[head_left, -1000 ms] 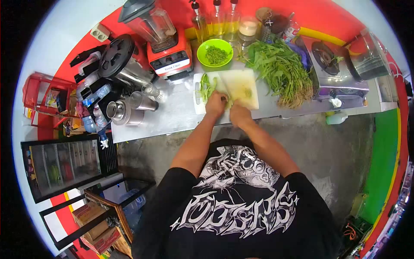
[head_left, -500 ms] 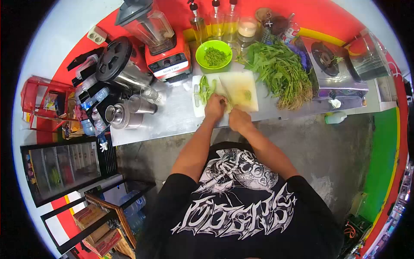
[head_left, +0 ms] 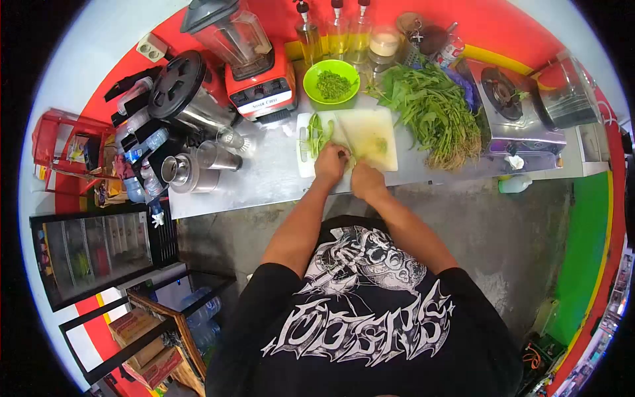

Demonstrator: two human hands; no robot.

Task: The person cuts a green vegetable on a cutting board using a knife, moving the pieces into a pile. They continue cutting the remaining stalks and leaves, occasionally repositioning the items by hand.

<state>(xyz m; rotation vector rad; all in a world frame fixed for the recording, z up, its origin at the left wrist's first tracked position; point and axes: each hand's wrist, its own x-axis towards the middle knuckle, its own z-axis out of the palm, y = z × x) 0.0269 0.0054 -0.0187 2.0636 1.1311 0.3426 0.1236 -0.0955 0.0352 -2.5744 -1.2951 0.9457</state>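
Observation:
A white cutting board (head_left: pixel 385 161) lies on the metal counter in front of me. My right hand (head_left: pixel 368 181) is closed around the handle of a knife (head_left: pixel 346 137), whose blade points away from me over the board. Close beside the blade, my left hand (head_left: pixel 332 162) is closed with its fingers curled on the green stems (head_left: pixel 318 134) at the board's left side. A small patch of chopped green bits (head_left: pixel 380 145) lies right of the blade. Behind the board stands a lime-green bowl (head_left: pixel 308 92) holding chopped greens (head_left: pixel 333 85).
A large bunch of leafy greens with roots (head_left: pixel 436 109) lies right of the board. Further right is a gas stove (head_left: pixel 522 126). A red blender (head_left: pixel 264 96), metal shakers (head_left: pixel 192 173) and a steel container (head_left: pixel 198 99) stand left. Pump bottles (head_left: pixel 337 36) line the back wall.
The view has shifted slightly, so the counter items appear a little to the right. Both hands stay at the board, with the knife still in the right hand.

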